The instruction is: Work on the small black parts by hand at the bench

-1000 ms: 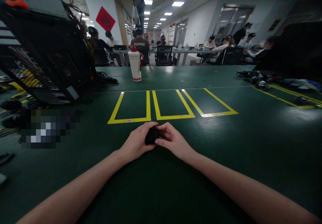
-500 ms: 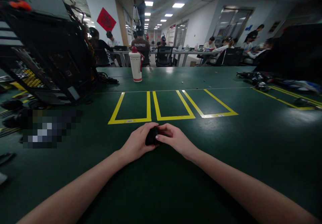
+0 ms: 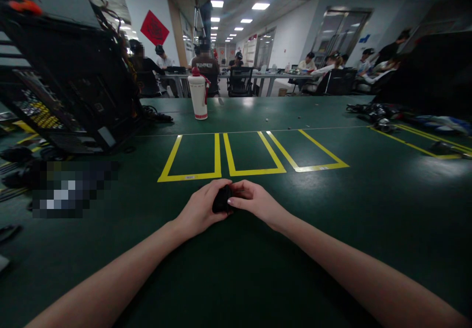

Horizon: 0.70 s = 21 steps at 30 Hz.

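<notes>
A small, dark, rounded object (image 3: 221,200) is between my two hands, low over the green table; its exact kind does not show. My left hand (image 3: 202,204) curls round its left side, thumb below and fingers over the top. From the right, my right hand (image 3: 256,201) presses its thumb and bent fingers against the object's other side. The fingers hide much of the object's top and right side. Just beyond the hands lie several yellow tape outlines (image 3: 254,173) on the table.
A white bottle with a red lid (image 3: 199,97) stands at the table's far side. To the left is a large black computer case (image 3: 73,82) with cables. Dark cables and gear (image 3: 378,116) lie at the right. People sit at desks in the background.
Both hands keep their hold on the dark object, almost unmoved. The view has shifted very slightly. At the far right, a standing person in the background has moved to the right.
</notes>
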Tool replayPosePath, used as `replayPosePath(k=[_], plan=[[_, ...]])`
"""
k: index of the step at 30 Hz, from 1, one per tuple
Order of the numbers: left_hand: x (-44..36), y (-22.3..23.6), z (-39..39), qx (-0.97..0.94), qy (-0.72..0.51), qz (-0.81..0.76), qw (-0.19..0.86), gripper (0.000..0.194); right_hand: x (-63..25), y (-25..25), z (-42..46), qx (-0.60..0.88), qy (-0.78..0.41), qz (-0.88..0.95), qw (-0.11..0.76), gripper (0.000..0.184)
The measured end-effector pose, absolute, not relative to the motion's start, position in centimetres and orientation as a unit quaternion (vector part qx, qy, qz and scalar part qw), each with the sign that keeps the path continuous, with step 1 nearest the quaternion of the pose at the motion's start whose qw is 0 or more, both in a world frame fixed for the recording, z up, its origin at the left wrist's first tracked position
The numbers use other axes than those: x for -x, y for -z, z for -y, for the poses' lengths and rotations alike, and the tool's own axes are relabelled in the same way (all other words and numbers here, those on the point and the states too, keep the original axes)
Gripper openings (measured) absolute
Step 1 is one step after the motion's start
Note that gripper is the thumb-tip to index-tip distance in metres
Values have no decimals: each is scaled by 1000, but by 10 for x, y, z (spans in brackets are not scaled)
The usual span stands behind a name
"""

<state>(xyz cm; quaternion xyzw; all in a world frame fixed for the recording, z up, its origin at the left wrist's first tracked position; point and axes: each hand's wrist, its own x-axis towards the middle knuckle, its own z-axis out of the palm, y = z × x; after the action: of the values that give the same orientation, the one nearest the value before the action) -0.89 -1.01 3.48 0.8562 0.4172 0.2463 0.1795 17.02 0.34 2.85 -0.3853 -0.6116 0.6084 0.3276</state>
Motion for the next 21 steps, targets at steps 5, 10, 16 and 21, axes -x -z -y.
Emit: replayPosePath(k=[5,10,16,21], plan=[[9,-35,10,-856,-253,-413,183,59,-171,-31,0,353,-622,613,335,33],[9,-36,11,-854,-248,-416,190,58,-170,-28,1,358,-604,616,358,23],[10,-34,10,-854,-247,-418,188,59,-171,-29,-3,384,-614,608,326,34],[10,-32,9,-855,-248,-415,186,58,-171,-29,0,345,-627,613,335,36]])
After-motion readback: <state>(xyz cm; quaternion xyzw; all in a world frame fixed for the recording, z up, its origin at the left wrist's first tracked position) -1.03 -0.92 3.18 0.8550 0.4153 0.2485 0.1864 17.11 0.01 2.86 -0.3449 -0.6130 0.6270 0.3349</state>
